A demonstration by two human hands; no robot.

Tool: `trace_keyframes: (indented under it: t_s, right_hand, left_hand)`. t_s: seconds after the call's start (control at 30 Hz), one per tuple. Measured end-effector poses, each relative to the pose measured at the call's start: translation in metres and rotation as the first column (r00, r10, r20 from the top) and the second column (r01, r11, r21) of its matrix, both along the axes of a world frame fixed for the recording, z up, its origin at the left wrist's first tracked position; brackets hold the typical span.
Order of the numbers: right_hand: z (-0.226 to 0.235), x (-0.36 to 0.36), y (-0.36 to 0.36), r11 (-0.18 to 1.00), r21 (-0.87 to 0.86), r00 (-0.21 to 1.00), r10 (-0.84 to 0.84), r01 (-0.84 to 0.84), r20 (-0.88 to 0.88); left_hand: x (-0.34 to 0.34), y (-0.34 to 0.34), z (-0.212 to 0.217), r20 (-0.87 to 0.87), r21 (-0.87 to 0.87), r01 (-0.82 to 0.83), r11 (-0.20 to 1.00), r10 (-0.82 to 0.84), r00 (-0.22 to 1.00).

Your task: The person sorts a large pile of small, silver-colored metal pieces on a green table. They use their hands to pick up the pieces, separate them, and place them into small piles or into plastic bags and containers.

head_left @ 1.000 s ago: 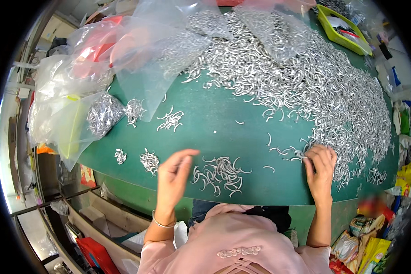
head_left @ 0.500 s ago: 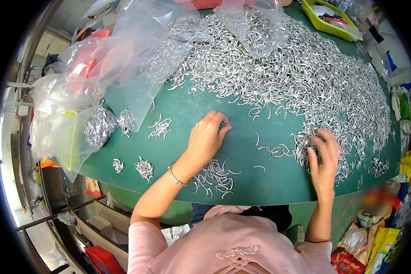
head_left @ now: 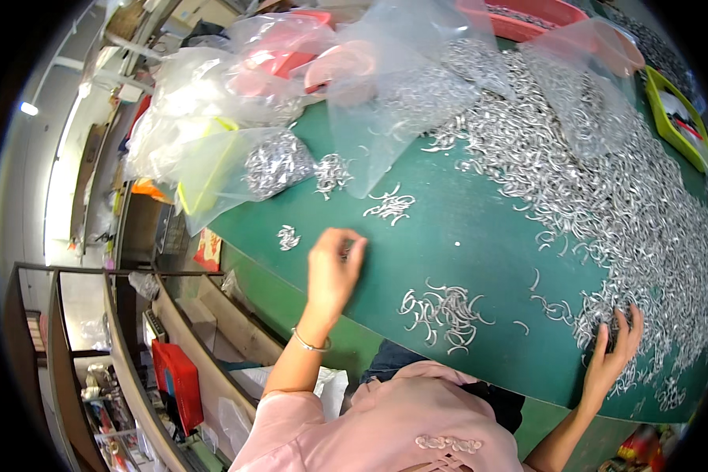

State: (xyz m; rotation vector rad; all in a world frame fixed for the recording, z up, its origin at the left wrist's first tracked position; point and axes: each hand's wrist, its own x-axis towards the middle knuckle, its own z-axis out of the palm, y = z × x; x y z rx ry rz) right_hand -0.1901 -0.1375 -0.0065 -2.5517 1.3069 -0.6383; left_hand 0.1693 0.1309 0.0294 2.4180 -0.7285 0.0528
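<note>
Small curved silvery metal pieces lie in a big heap (head_left: pixel 558 149) on the green table (head_left: pixel 488 244). My left hand (head_left: pixel 334 271) is at the near left edge, fingers curled toward the thumb around a few grey pieces; how many is hidden. My right hand (head_left: pixel 617 346) rests at the near edge of the heap on the right, fingers spread among the pieces, gripping none that I can see. Between my hands lies a loose pile of pieces (head_left: pixel 444 315). Smaller piles sit near my left hand: one beyond it (head_left: pixel 389 206), one to its left (head_left: pixel 288 237).
Clear plastic bags (head_left: pixel 370 110) cover the far left, one filled bag (head_left: pixel 278 164) among them. A red basin (head_left: pixel 519 23) stands at the back and a yellow-green basket (head_left: pixel 676 118) at the far right. Shelving (head_left: pixel 126 346) with a red container (head_left: pixel 177 385) is left of the table.
The view has turned left, shifting the scene rightward. My left hand has moved left and nearer, over where a small pile lay. My right hand stays at the heap's edge, fingers more spread.
</note>
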Motion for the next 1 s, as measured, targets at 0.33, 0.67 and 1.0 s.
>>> trace_keyframes:
  t_s: [0.33, 0.67, 1.0]
  right_hand:
    - [0.006, 0.008, 0.006, 0.997, -0.026, 0.995, -0.072, 0.071, -0.065]
    - [0.02, 0.013, 0.044, 0.925, 0.224, 0.948, 0.318, -0.307, -0.012]
    - [0.024, 0.035, 0.043, 0.973, 0.077, 0.968, 0.205, -0.218, 0.146]
  left_hand:
    - [0.067, 0.093, -0.034, 0.182, 0.052, -0.289, 0.956, 0.276, 0.944]
    - [-0.075, -0.068, 0.018, -0.373, -0.195, 0.463, 0.864, -0.502, 0.78]
    - [-0.118, -0.127, -0.012, -0.786, -0.564, 0.26, 0.784, -0.606, 0.122]
